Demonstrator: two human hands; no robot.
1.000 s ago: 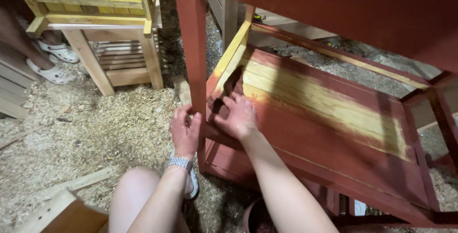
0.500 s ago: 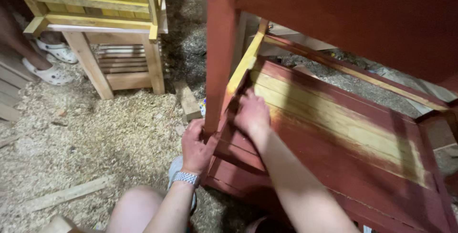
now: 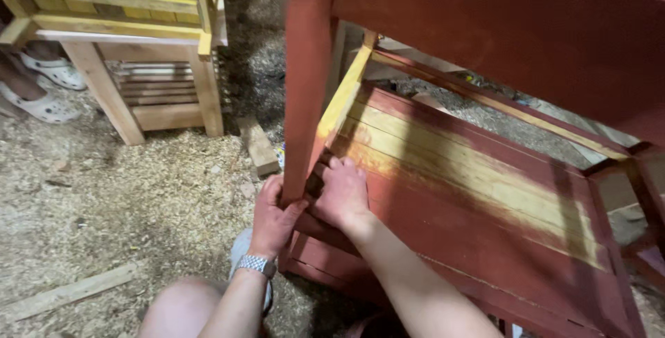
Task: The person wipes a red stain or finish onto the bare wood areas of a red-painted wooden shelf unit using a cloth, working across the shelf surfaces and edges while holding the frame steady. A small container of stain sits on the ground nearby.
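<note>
A red-painted wooden stand fills the right side, with a vertical leg [image 3: 305, 82] and a slatted lower shelf [image 3: 485, 192] showing a yellow unpainted band. My left hand [image 3: 272, 219], with a metal watch on the wrist, grips the bottom of the leg from the outside. My right hand [image 3: 341, 194] lies on the near corner of the shelf just inside the leg, fingers curled against the wood. Whether it holds anything small is hidden. My knee shows at the bottom edge.
An unpainted yellow wooden stand [image 3: 152, 47] sits at the upper left on a floor covered in sawdust [image 3: 118, 199]. A short wood block [image 3: 258, 145] and a thin strip [image 3: 69, 291] lie on it. Another person's feet in white clogs [image 3: 41, 106] are at the left edge.
The view has shifted left and closer, so the leg now stands near the middle. My left hand moved from beside the leg to gripping its base; my right hand stayed at the shelf corner.
</note>
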